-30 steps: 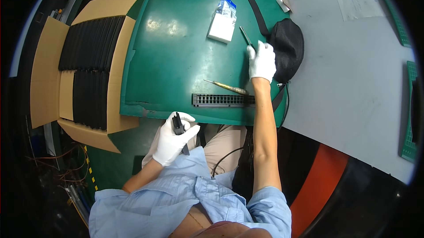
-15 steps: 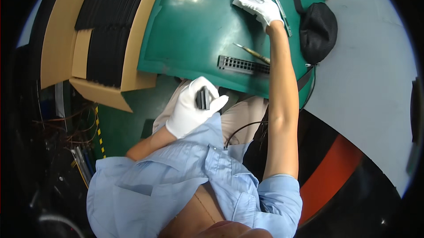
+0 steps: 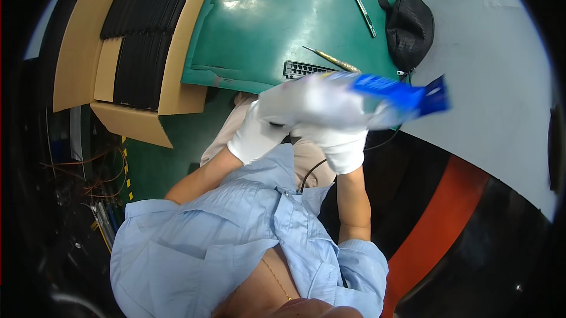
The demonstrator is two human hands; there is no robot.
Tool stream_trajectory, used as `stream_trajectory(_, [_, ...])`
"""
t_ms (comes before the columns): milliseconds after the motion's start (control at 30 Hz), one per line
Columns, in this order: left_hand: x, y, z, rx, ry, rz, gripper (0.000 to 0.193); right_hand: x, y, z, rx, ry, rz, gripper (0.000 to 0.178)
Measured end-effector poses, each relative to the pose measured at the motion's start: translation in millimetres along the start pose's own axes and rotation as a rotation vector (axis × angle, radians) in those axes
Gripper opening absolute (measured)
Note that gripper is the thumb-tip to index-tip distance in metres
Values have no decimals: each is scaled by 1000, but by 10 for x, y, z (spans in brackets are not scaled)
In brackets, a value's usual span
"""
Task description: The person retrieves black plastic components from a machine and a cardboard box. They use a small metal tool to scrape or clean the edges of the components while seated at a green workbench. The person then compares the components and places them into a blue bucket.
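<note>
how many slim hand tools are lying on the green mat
2. A yellow-handled screwdriver lies just behind the black slotted strip; a grey pen-like tool lies farther back, left of the black pouch. The blurred packet may hide others.

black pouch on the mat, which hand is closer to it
Right. The right hand, holding the blurred blue-and-white packet, is below the black pouch; the left hand is farther left.

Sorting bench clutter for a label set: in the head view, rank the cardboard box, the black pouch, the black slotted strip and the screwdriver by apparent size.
1. cardboard box
2. black pouch
3. black slotted strip and screwdriver: they look about equally long, so no ranking between them.
</note>
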State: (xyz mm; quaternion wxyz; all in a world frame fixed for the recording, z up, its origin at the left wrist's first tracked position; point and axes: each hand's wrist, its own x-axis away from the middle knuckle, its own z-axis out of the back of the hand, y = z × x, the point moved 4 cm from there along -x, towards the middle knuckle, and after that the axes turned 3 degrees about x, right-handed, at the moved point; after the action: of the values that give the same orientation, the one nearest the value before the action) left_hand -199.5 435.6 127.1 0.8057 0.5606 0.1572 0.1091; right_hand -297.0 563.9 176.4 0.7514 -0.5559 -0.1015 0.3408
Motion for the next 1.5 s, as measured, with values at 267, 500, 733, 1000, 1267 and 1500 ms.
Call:
stream_trajectory(267, [71,-50,-82,118,-95,284,39,59,191,-177,259,114,-139,36])
stream_trajectory(500, [54,-138,-96,29,-103,120,30,60,68,-44,171,91,-160,54])
stream_trajectory(733, [-20,105,-12,22,-120,277,34,-12,136,-40,277,104,-276,55])
stream_trajectory(1000, [10,1,-26,53,-128,146,27,-78,31,-65,183,98,-175,73])
stream_trajectory(1267, [-69,66,118,200,-169,214,27,-684,506,106,44,161,-370,49])
stream_trajectory(1500, [-132,-32,139,203,-96,190,27,-1830,1265,150,451,-74,-366,60])
